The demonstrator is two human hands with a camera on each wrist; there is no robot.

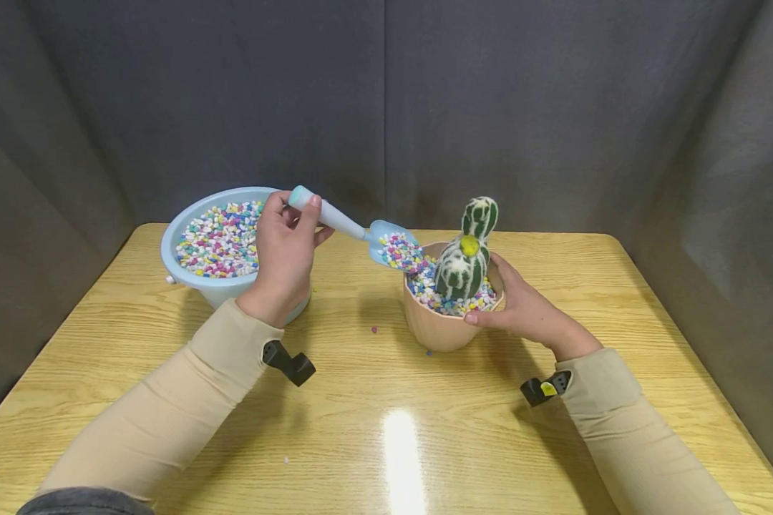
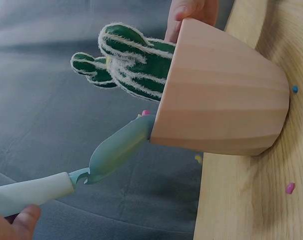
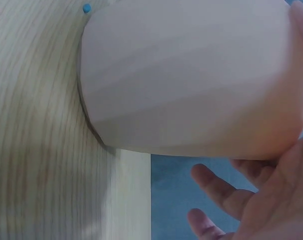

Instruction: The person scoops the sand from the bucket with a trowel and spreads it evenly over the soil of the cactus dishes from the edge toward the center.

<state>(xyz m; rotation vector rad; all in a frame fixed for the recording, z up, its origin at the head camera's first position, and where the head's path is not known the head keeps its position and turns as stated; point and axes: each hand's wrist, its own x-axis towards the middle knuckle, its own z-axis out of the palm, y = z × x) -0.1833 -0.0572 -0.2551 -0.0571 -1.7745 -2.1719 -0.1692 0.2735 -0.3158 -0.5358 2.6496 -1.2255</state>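
Observation:
My left hand (image 1: 288, 247) grips the pale handle of a small blue hand trowel (image 1: 381, 243), whose scoop is loaded with colourful pebbles (image 1: 401, 250). The scoop's tip rests right at the left rim of a peach flower pot (image 1: 438, 325), tilted down toward the inside. A green cactus (image 1: 460, 268) with white fuzzy ribs and a yellow flower stands in the pot among more pebbles. At the pot's right side my right hand (image 1: 528, 304) holds the rim, thumb in front and fingers behind. In the left wrist view the trowel (image 2: 119, 150) meets the rim from outside.
A light blue bucket (image 1: 228, 286) full of the same pebbles stands on the left, behind my left forearm. Stray pebbles lie on the wooden table (image 1: 341, 400), one pink (image 1: 374, 330) and one blue (image 1: 429, 352) near the pot. Grey curtains (image 1: 296, 93) hang around the table.

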